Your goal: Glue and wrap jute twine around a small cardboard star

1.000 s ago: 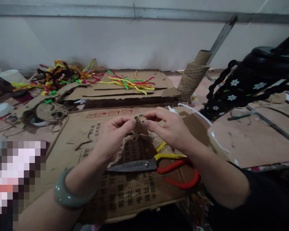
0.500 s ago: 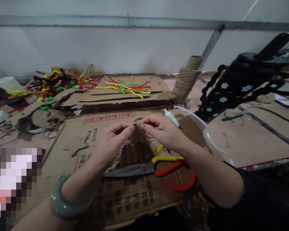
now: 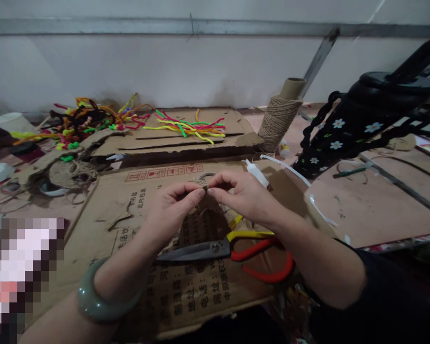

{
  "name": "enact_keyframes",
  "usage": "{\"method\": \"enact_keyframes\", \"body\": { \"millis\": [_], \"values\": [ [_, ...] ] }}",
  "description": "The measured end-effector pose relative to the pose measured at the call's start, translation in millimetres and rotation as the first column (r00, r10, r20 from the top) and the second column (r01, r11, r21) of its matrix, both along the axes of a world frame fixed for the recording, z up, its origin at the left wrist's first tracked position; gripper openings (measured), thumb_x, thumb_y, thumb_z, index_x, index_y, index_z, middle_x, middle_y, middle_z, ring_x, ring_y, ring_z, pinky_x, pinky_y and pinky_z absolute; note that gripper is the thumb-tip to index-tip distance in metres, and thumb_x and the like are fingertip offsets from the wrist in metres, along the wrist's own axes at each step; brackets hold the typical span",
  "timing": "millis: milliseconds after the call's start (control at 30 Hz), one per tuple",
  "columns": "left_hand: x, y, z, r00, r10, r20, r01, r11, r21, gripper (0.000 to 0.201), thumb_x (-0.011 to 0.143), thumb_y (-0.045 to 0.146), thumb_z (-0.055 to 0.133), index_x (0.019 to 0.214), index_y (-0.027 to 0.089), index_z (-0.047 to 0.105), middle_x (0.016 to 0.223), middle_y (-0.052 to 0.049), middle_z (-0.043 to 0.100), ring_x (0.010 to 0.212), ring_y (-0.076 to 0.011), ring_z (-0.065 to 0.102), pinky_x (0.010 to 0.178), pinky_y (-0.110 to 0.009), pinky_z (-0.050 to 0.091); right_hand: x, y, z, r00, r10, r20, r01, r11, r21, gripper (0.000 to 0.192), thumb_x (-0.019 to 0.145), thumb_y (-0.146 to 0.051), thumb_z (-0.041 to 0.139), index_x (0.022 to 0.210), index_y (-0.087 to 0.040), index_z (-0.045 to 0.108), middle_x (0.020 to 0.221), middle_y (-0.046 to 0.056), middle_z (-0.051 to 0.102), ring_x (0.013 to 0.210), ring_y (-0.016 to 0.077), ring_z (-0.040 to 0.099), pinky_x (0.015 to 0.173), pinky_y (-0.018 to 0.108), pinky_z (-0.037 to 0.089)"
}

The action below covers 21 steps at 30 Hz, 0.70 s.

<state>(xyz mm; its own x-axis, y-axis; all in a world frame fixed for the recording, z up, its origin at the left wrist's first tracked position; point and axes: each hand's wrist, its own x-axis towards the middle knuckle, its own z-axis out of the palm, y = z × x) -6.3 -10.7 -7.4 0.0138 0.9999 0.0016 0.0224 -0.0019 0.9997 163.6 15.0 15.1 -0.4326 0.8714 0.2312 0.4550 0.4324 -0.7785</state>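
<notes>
So both hands are up close together mid-frame, left hand (image 3: 169,206) and right hand (image 3: 246,197) each pinching a tiny brown piece with twine (image 3: 202,182) between thumb and fingertips, though the fingers cover most of it. Right below, the red-and-yellow scissors (image 3: 215,249) are lying on a printed cardboard sheet (image 3: 105,210), with a white squeeze bottle (image 3: 257,174) just right of centre and a fat twine roll (image 3: 281,117) standing upper right.
</notes>
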Motion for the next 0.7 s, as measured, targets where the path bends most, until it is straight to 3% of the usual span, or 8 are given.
{"method": "enact_keyframes", "body": {
  "millis": [367, 533, 700],
  "values": [
    [-3, 0, 0.9, 0.997, -0.071, -0.020, 0.072, 0.997, 0.033, 0.026, 0.075, 0.046, 0.065, 0.072, 0.021, 0.074, 0.073, -0.004, 0.070, 0.072, -0.0165, 0.061, 0.070, -0.026, 0.046, 2, -5, 9.4, 1.000, -0.009, -0.022, 0.007, 0.997, -0.077, 0.011, 0.074, -0.022, 0.056, 0.074, -0.014, 0.065, 0.066, 0.000, 0.064, 0.059, 0.0088, 0.054, 0.056, 0.021, 0.040],
    [-3, 0, 4.4, 0.994, -0.103, -0.028, 0.103, 0.995, 0.009, 0.025, 0.074, 0.045, 0.067, 0.071, 0.020, 0.072, 0.070, -0.003, 0.068, 0.066, -0.0146, 0.059, 0.064, -0.024, 0.045, 2, -5, 7.2, 0.999, 0.050, 0.013, -0.049, 0.996, -0.072, 0.010, 0.074, -0.018, 0.055, 0.073, -0.014, 0.064, 0.064, -0.001, 0.063, 0.058, 0.0078, 0.053, 0.055, 0.021, 0.038],
    [-3, -1, 10.5, 0.978, -0.136, -0.160, 0.128, 0.990, -0.058, 0.024, 0.068, 0.041, 0.071, 0.071, 0.017, 0.070, 0.065, -0.002, 0.065, 0.058, -0.0123, 0.054, 0.056, -0.023, 0.042, 3, -6, 5.5, 0.988, 0.090, 0.124, -0.090, 0.996, -0.005, 0.014, 0.075, -0.019, 0.054, 0.078, -0.014, 0.068, 0.067, -0.001, 0.064, 0.061, 0.0081, 0.053, 0.059, 0.021, 0.037]
  ]
}}
